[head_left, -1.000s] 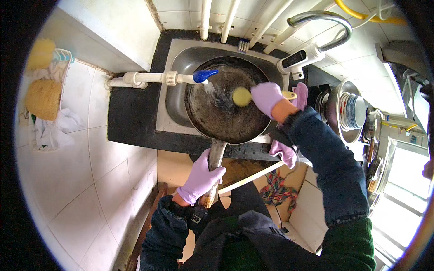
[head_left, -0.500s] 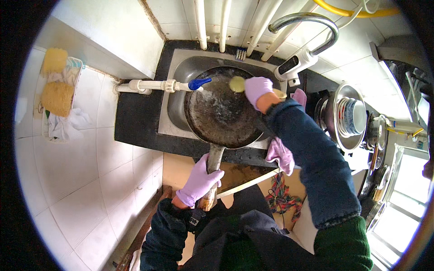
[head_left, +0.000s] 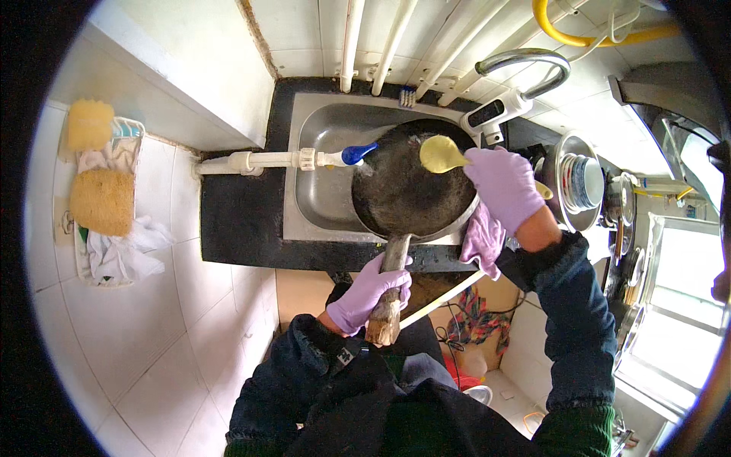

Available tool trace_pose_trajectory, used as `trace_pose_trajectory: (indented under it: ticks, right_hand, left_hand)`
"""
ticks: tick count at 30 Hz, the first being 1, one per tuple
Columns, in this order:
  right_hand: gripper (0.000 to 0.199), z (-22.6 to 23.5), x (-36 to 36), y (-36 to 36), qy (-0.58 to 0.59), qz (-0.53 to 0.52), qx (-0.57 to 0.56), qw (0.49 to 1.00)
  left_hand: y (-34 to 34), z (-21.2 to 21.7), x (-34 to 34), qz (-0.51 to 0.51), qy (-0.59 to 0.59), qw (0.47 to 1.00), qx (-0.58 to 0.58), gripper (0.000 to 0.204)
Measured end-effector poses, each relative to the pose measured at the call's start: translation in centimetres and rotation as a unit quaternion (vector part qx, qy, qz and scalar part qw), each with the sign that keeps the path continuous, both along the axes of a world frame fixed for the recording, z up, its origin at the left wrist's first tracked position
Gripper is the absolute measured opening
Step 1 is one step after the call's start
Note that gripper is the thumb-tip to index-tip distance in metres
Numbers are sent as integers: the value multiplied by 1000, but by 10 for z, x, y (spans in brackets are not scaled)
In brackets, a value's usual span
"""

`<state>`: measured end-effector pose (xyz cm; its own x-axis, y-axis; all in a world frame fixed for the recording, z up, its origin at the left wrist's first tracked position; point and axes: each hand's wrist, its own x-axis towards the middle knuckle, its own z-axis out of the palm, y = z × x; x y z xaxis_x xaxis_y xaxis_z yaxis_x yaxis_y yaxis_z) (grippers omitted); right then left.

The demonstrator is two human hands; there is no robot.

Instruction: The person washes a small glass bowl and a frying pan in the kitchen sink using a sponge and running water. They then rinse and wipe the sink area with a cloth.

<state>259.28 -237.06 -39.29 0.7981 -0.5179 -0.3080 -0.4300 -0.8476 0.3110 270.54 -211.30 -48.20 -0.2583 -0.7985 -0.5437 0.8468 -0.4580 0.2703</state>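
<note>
My left hand [head_left: 373, 295], in a lilac glove, is wrapped round the worn wooden handle of a dark wok [head_left: 411, 186]. The wok sits tilted over the right part of the steel sink [head_left: 316, 206]. In my right hand [head_left: 502, 186], also gloved, is a pale yellow ladle [head_left: 442, 154], its bowl above the wok's far right side and the end of its handle showing beyond my palm. A white pipe tap with a blue lever [head_left: 358, 154] reaches to the wok's left rim, and some water shows there.
A pink cloth [head_left: 482, 242] hangs over the counter's front edge [head_left: 259, 247]. Behind the sink rises a curved chrome faucet [head_left: 533, 55]. Stacked bowls in a steel basin [head_left: 567, 183] stand on the right. A wall basket on the left holds a sponge [head_left: 103, 202] and cloths.
The wok has shifted right with my left hand. My right hand has lifted the ladle from the wok's inside and moved right and nearer me.
</note>
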Motion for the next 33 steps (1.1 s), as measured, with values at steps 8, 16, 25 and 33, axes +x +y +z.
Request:
trace_pose_trajectory:
  ticks: [8,16,25,33]
  right_hand:
    - [23,54,22,40,-146,-21,13,989]
    - [22,46,19,44,-100,13,7,995]
    - [32,-67,13,10,-119,-133,98,979]
    - [33,-136,44,58,-106,-174,524,827]
  left_hand:
    - [-5,0,4,73,331,940,-38,34]
    - [9,-12,4,-10,109,993,-50,30]
    - [33,-56,14,-39,-255,964,-56,44]
    - [31,-75,16,-23,-367,930,-6,49]
